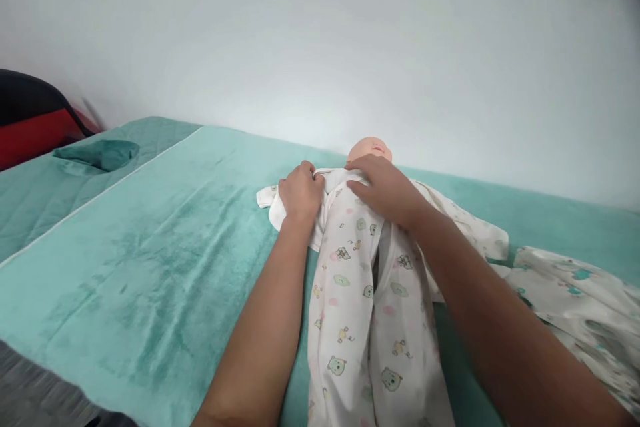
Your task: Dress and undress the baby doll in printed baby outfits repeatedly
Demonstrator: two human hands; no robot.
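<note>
A baby doll (371,146) lies on its back on the bed, its head toward the wall. White baby pants (345,307) with small animal prints cover it and stretch toward me. Beneath them spreads a white printed baby top (480,233), one sleeve out to each side. My left hand (303,193) is closed on the waistband at its left side, fingers curled over the cloth. Just below the doll's chin, my right hand (385,190) holds the upper edge of the pants, thumb on the near side. The doll's body is hidden under the cloth.
Another white garment with green prints (575,293) lies crumpled at the right. A green velvety cover (150,267) spreads over the bed, with a folded dark green cloth (97,155) at the far left. Behind is a white wall (300,60); a red and black item (37,120) stands left.
</note>
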